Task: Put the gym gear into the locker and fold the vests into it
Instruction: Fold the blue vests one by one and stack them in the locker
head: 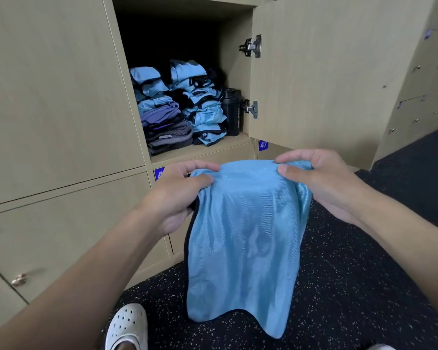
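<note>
Before open locker (200,157): two hands grip one vest (245,238).

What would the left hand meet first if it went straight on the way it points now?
The left hand pinches the blue vest and points across its top edge, so it would probably meet the right hand first, though depth is unclear.

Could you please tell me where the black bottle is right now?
In the head view, the black bottle stands upright at the right end of the open locker, between the right stack of folded blue vests and the lower door hinge.
</note>
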`<state>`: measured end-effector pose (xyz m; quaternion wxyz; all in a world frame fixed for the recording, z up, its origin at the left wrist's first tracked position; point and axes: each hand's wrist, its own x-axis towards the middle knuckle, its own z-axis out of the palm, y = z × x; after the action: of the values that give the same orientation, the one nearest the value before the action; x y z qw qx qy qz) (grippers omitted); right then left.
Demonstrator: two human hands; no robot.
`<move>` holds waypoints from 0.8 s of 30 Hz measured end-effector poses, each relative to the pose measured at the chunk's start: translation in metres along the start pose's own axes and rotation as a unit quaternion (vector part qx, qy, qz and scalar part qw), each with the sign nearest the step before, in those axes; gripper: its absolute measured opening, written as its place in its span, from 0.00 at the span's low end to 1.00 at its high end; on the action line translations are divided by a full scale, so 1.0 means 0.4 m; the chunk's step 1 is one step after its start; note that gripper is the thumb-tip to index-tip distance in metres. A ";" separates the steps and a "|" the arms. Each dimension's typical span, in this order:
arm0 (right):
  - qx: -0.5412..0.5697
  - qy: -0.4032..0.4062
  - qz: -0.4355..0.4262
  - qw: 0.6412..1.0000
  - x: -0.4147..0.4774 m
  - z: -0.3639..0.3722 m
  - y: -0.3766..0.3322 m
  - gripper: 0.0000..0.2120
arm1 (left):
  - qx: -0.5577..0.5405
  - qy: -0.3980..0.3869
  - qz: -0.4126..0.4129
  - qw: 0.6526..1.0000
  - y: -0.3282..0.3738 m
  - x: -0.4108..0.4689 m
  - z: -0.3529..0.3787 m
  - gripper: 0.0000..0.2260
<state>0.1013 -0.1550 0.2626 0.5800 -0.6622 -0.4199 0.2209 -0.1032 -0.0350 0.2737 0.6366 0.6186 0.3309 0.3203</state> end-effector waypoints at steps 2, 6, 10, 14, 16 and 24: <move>0.004 -0.005 0.003 1.000 0.002 -0.007 -0.002 0.05 | 0.023 0.004 -0.011 1.000 0.002 0.005 -0.012 0.11; 0.011 -0.051 0.025 0.998 -0.001 -0.020 -0.005 0.22 | 0.035 -0.028 -0.017 0.999 0.011 0.003 -0.022 0.10; -0.037 -0.110 0.029 0.993 -0.015 -0.012 -0.008 0.25 | 0.136 -0.077 0.013 0.988 0.007 -0.006 -0.030 0.23; -0.163 -0.108 0.020 0.980 -0.018 -0.014 -0.012 0.33 | 0.260 -0.051 0.055 0.963 -0.008 -0.002 -0.035 0.23; -0.227 -0.108 0.000 0.968 -0.018 -0.020 -0.017 0.30 | 0.301 -0.041 0.077 0.950 -0.011 0.002 -0.042 0.17; -0.328 -0.057 -0.072 0.940 -0.016 -0.031 0.003 0.20 | 0.434 -0.014 0.175 0.884 -0.032 0.041 -0.061 0.13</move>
<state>0.1079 -0.1676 0.2630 0.3194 -0.7702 -0.5481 0.0661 -0.1139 -0.0079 0.2602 0.2430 0.8852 0.3144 0.2418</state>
